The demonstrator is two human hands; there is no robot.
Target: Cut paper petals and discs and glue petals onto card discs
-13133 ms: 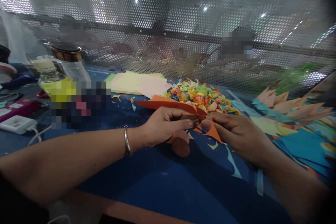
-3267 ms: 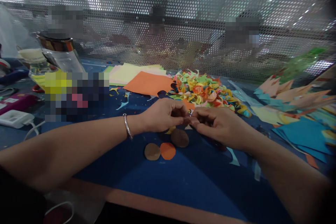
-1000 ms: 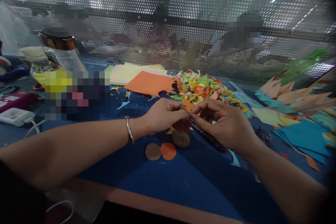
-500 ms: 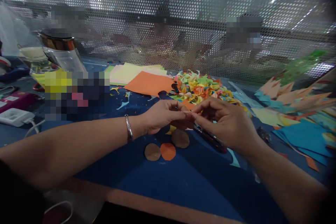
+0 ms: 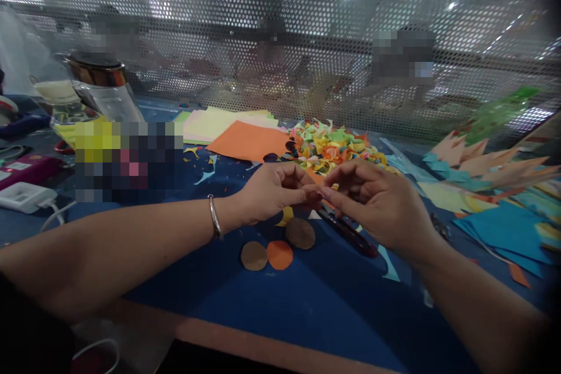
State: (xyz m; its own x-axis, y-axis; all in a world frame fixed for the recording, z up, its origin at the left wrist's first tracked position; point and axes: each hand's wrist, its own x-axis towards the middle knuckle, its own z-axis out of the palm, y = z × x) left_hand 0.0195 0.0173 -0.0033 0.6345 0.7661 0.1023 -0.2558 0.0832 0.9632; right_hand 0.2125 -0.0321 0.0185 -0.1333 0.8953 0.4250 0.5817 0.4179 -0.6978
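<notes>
One left hand (image 5: 277, 191), one right hand (image 5: 377, 197) meeting mid-frame, likely for precision; whether pinching, cannot tell. Round orange paper disc (image 5: 280, 255) lower centre.

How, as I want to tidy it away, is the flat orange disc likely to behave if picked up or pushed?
The orange disc shows almost no thickness, so it is probably light and somewhat bendable. Lying flat, it would likely slide rather than roll or tip. Its edge appears to touch the nearer brown disc, so pushing that way might shift both.
</notes>
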